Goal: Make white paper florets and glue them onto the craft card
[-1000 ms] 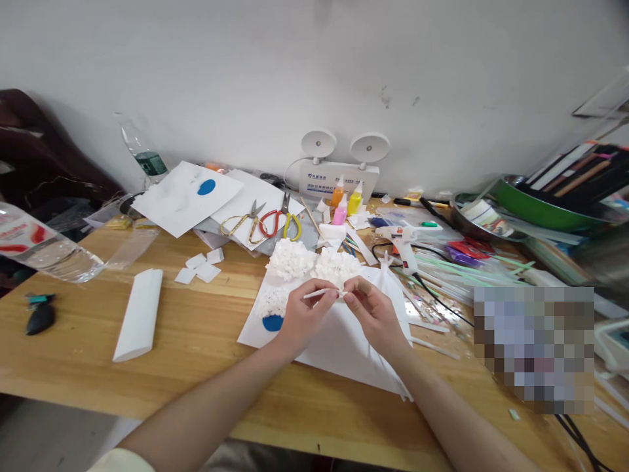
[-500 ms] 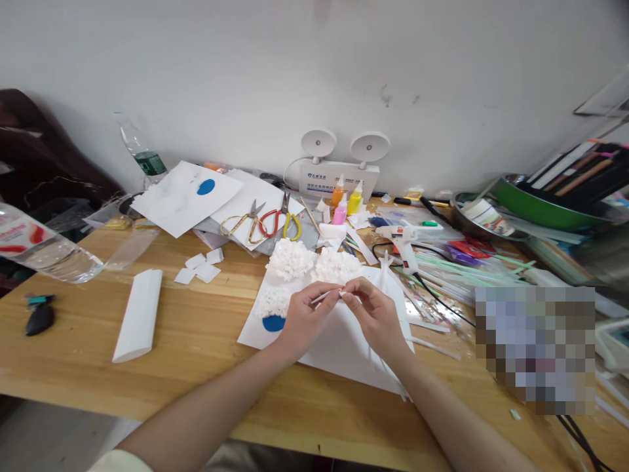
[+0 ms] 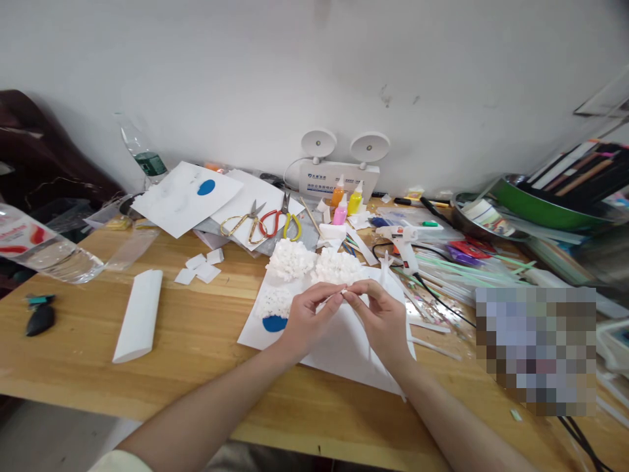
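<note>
Head view: the left hand [image 3: 309,318] and right hand [image 3: 381,321] pinch a tiny white bit [image 3: 343,292] (mostly hidden) above the white sheet [image 3: 344,354]; the big bottle [image 3: 54,246] at left is cut off.

Rough, matt white clusters [image 3: 289,259] sit on a smooth paper sheet [image 3: 344,357] – the wooden table [image 3: 201,334] beneath softly glossy.

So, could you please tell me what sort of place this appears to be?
Probably a craft workspace, perhaps at home or in a small workshop: the glue gun, gold-handled scissors and small pink bottle suggest it.
</note>
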The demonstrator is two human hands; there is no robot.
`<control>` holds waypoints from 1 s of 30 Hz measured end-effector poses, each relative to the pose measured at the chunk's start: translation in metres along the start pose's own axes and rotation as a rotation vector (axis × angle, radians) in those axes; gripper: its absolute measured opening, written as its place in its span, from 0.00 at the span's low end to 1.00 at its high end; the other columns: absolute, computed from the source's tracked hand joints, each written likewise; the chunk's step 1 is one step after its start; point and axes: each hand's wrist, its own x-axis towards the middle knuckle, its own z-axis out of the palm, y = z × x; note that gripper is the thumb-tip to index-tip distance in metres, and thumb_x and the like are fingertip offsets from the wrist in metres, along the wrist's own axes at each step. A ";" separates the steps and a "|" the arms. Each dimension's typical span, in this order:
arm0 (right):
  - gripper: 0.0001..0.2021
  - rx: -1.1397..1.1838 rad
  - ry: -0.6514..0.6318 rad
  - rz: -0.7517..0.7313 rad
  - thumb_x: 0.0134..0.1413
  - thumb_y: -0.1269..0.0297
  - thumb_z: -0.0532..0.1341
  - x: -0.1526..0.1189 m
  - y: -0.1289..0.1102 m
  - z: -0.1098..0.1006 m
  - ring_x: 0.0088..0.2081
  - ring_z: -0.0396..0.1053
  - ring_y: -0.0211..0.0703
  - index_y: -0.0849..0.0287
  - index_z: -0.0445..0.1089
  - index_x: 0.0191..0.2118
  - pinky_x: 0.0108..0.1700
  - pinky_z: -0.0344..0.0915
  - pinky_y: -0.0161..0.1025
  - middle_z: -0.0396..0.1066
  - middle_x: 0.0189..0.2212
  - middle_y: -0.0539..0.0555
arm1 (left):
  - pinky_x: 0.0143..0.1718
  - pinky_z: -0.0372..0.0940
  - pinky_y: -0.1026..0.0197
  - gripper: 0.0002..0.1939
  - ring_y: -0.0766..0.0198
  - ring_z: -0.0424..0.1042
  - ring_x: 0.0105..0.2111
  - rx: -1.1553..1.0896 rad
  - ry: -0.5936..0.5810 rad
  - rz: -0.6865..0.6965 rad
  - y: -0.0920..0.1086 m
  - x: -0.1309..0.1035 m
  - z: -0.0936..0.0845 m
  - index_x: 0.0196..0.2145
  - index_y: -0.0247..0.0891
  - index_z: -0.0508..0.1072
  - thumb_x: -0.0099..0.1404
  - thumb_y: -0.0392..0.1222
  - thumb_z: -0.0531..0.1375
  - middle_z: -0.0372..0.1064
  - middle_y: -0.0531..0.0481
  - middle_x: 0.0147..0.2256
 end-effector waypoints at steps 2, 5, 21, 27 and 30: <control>0.03 0.011 0.034 0.006 0.48 0.65 0.60 -0.002 0.000 0.002 0.32 0.63 0.40 0.57 0.66 0.29 0.37 0.61 0.40 0.65 0.27 0.50 | 0.42 0.64 0.60 0.09 0.61 0.69 0.39 -0.005 0.000 -0.006 -0.001 0.000 0.000 0.35 0.38 0.75 0.58 0.40 0.57 0.72 0.47 0.36; 0.03 0.017 0.091 -0.007 0.48 0.66 0.60 -0.004 0.000 0.006 0.32 0.62 0.39 0.57 0.67 0.31 0.36 0.61 0.40 0.64 0.28 0.51 | 0.43 0.63 0.60 0.09 0.61 0.69 0.39 -0.007 -0.015 -0.008 -0.002 0.000 0.000 0.35 0.38 0.75 0.58 0.41 0.57 0.72 0.47 0.37; 0.04 -0.021 -0.109 0.008 0.55 0.64 0.53 0.003 0.000 0.001 0.32 0.61 0.37 0.57 0.60 0.32 0.36 0.60 0.37 0.60 0.28 0.50 | 0.39 0.64 0.61 0.10 0.61 0.70 0.38 -0.083 -0.003 -0.151 -0.005 0.004 0.000 0.35 0.37 0.74 0.58 0.43 0.57 0.72 0.47 0.36; 0.05 0.112 -0.231 0.115 0.54 0.62 0.53 0.004 -0.004 -0.001 0.31 0.61 0.36 0.57 0.60 0.31 0.34 0.60 0.33 0.60 0.28 0.49 | 0.35 0.63 0.65 0.09 0.64 0.70 0.34 -0.032 0.066 -0.177 -0.009 0.007 -0.002 0.32 0.36 0.72 0.56 0.44 0.58 0.72 0.49 0.33; 0.05 0.137 -0.262 0.138 0.54 0.62 0.53 0.003 -0.003 0.000 0.32 0.62 0.36 0.57 0.60 0.32 0.35 0.60 0.33 0.61 0.29 0.49 | 0.34 0.63 0.65 0.09 0.64 0.69 0.34 -0.012 0.080 -0.154 -0.010 0.007 -0.002 0.31 0.36 0.72 0.56 0.44 0.58 0.71 0.49 0.32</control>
